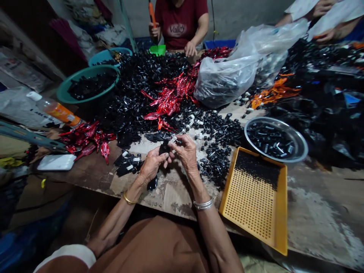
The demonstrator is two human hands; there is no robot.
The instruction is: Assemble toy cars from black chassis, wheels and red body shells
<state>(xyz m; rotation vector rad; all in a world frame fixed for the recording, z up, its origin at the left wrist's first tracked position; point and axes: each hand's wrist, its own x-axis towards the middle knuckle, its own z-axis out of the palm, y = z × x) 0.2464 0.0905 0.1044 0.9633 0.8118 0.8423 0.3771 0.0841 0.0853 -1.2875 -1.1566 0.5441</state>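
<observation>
My left hand point(152, 162) is closed on a black plastic piece point(164, 147), held upright just above the worktable point(173, 193). Against its top, my right hand point(185, 151) pinches a small white plastic part point(172, 140). Whether the two parts are joined I cannot tell. Left of my hands lies a small pile of black pieces with white parts on them point(129, 163). A glossy black piece point(152, 184) rests on the table below my left hand. Small black and white parts point(217, 151) are spread to the right of my hands.
A yellow perforated tray point(250, 208) with tiny black parts and a clear bowl point(305, 148) stand at right. Heaped black pieces point(133, 83), red pieces point(170, 98) and a plastic bag point(224, 79) lie ahead. A green basin point(64, 91) is at left. A co-worker point(182, 22) sits opposite.
</observation>
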